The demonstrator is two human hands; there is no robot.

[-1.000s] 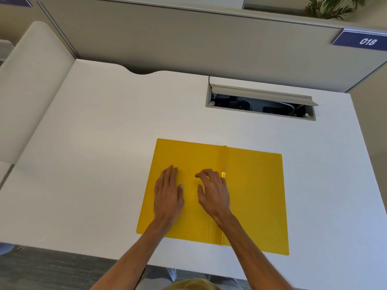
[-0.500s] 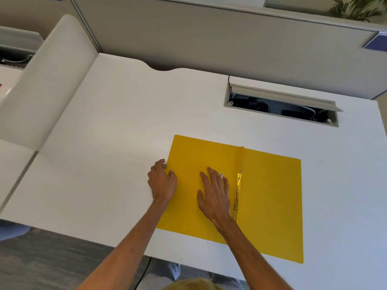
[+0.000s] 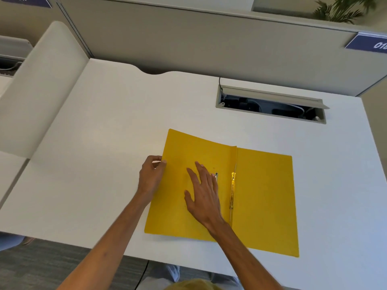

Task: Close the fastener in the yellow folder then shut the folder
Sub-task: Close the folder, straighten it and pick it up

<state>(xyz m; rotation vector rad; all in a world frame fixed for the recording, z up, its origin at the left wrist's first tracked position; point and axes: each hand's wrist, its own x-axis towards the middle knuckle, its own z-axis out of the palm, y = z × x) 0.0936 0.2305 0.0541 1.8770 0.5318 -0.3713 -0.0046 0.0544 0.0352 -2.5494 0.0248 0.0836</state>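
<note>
Yellow folder (image 3: 263, 197) lies open, centre-right of frame on white desk (image 3: 104, 164). Left hand (image 3: 151, 177) pinches cover's left edge; right hand (image 3: 204, 194) flat, fingers spread, beside fastener (image 3: 232, 190).

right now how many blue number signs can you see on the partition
2. One blue sign sits at the far right of the partition top; the other blue sign is at the far left, cut off by the frame. More may lie outside the view.

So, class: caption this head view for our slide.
Left hand pinches the open yellow folder by its left edge; right hand lies flat beside the fastener.
</note>
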